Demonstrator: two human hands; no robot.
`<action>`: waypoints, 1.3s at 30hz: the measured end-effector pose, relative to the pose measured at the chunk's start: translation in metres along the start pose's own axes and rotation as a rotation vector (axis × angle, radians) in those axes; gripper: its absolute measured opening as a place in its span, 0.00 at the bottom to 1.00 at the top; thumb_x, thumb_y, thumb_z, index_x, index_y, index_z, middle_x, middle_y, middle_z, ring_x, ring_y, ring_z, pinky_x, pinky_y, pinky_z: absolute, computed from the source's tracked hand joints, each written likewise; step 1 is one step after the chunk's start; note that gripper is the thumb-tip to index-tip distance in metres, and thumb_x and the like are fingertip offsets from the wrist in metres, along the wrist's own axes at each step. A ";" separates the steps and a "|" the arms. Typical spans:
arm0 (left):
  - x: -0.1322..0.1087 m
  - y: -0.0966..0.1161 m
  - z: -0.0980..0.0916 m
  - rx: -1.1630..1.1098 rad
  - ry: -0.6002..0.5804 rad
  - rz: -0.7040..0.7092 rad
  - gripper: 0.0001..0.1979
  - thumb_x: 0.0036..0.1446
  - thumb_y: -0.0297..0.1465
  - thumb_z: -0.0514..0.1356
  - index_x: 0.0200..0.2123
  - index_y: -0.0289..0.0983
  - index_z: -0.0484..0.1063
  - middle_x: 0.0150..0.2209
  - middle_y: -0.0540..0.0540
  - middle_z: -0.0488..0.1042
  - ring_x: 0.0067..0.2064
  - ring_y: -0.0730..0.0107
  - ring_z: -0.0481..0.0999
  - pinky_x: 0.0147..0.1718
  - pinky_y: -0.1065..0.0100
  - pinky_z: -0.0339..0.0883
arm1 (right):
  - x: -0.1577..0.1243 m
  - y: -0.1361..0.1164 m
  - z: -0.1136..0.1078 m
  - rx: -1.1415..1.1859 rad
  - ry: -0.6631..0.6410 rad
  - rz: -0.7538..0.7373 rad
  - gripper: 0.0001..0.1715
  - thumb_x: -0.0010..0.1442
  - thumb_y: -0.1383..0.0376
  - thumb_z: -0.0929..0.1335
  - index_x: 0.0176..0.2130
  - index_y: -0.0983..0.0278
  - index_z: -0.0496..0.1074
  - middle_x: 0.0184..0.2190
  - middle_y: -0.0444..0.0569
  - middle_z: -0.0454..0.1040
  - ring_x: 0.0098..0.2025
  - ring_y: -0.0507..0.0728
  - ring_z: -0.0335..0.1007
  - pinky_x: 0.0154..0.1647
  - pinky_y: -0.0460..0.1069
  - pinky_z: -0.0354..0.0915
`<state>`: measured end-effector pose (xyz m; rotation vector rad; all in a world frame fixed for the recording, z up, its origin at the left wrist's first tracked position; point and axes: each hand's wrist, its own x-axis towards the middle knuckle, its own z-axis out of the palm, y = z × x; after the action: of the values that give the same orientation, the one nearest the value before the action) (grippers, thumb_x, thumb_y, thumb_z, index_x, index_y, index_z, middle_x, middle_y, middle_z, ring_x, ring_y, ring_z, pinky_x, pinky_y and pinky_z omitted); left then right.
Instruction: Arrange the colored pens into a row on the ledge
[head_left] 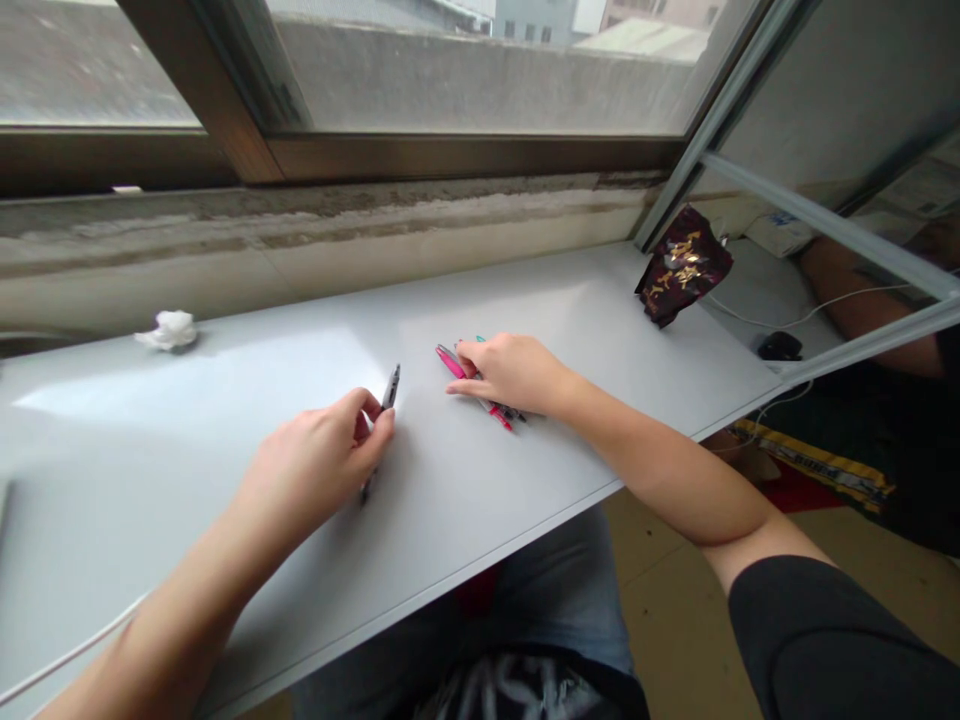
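While the left hand [319, 465] closes narrowly around a dark pen [388, 395] on the white bench [225, 420], the pen stands slanted, because the fingers pinch it near its middle. Toward the bench's front edge, the right hand [510, 372] lies over a small group of pink pens [495, 413], and they seem kept together under it, but I cannot tell if it grips them. A crumpled tissue [171, 330] sits near the back edge, and a dark snack bag [684, 265] stands at the far right corner.
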<state>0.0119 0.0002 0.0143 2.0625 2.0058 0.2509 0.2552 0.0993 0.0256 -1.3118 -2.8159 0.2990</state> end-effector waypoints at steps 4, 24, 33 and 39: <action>0.000 0.008 0.002 -0.178 0.016 0.029 0.15 0.68 0.47 0.50 0.37 0.43 0.66 0.26 0.49 0.78 0.26 0.60 0.75 0.31 0.62 0.62 | 0.000 -0.003 -0.001 -0.015 -0.011 -0.002 0.23 0.74 0.46 0.69 0.49 0.63 0.76 0.43 0.55 0.84 0.43 0.62 0.79 0.34 0.52 0.51; -0.002 0.015 0.012 -0.310 0.052 0.165 0.16 0.73 0.45 0.48 0.45 0.41 0.69 0.25 0.53 0.73 0.25 0.67 0.71 0.30 0.66 0.63 | 0.004 0.004 -0.004 0.304 0.137 0.126 0.24 0.71 0.46 0.70 0.38 0.64 0.75 0.34 0.51 0.82 0.36 0.56 0.75 0.36 0.49 0.60; -0.003 0.018 0.011 -0.371 0.062 0.168 0.14 0.72 0.43 0.50 0.43 0.41 0.70 0.23 0.54 0.71 0.24 0.69 0.70 0.29 0.66 0.63 | 0.002 0.041 -0.021 0.414 -0.120 0.399 0.22 0.74 0.50 0.67 0.35 0.63 0.73 0.21 0.53 0.78 0.21 0.58 0.74 0.25 0.51 0.65; -0.003 0.020 0.012 -0.381 0.046 0.158 0.14 0.71 0.42 0.51 0.39 0.41 0.69 0.24 0.53 0.71 0.25 0.67 0.70 0.30 0.66 0.63 | 0.003 0.021 -0.013 0.573 -0.185 0.371 0.23 0.71 0.49 0.71 0.32 0.60 0.67 0.16 0.48 0.74 0.19 0.59 0.76 0.20 0.50 0.68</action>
<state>0.0340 -0.0040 0.0090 1.9792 1.6607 0.6600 0.2707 0.1168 0.0344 -1.6864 -2.2969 1.1814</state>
